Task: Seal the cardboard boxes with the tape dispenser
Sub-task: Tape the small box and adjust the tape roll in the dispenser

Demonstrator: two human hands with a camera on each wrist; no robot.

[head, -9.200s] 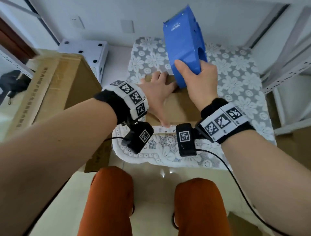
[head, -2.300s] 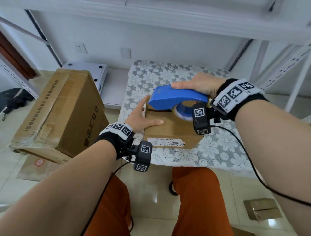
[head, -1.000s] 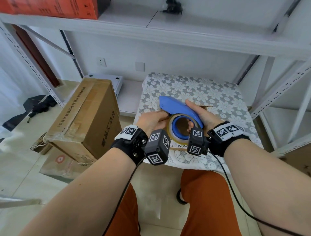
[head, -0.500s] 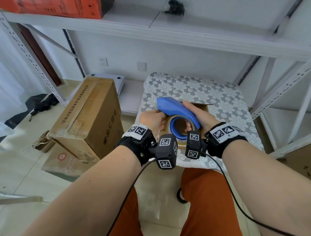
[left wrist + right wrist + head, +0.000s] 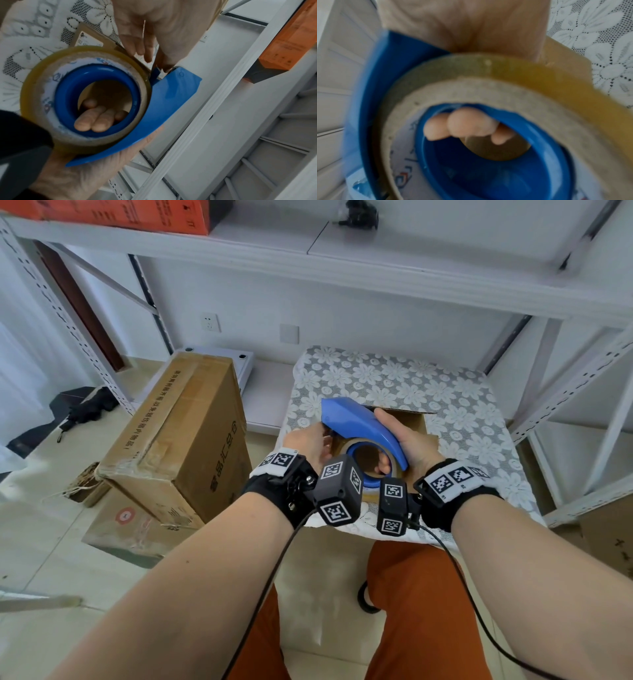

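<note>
Sealing unfinished, I judge; my right hand (image 5: 407, 440) grips the tape dispenser (image 5: 359, 426), fingers (image 5: 92, 121) curled through its core; my left hand (image 5: 310, 440) pinches at the tape end; the small cardboard box (image 5: 416, 422) on the worktop (image 5: 462, 405) looks open.

Lace-covered table (image 5: 472, 419), small cardboard box (image 5: 416, 422) resting on it
</note>
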